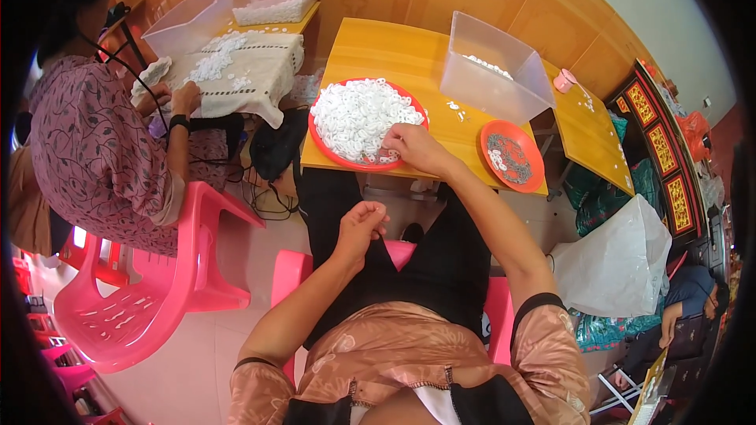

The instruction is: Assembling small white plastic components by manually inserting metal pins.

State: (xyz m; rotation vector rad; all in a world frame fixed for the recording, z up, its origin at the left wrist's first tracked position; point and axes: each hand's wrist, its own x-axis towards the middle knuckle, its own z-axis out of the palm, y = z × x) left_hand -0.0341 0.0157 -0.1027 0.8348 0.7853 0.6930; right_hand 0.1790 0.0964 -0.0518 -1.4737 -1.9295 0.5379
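Note:
A round red tray point(324, 146) heaped with small white oval plastic pieces point(362, 120) rests at the near left of the wooden table. My right hand point(413, 147) reaches over the tray's right side, its fingers drawn together at the edge of the heap. What they grip, if anything, is hidden. Over my lap, off the table, my left hand point(362, 228) is closed with thumb and fingertips together; its contents cannot be made out. To the right sits an orange-red plate point(537, 171) with small grey metal-looking parts point(512, 159) and a few white pieces.
A clear plastic bin point(472, 83) with white pieces stands farther back. A pink cup point(565, 80) is at the right. On the left another person point(110, 142) handles white pieces over a cloth point(256, 71), beside a pink chair point(185, 267). A white sack point(610, 264) stands right.

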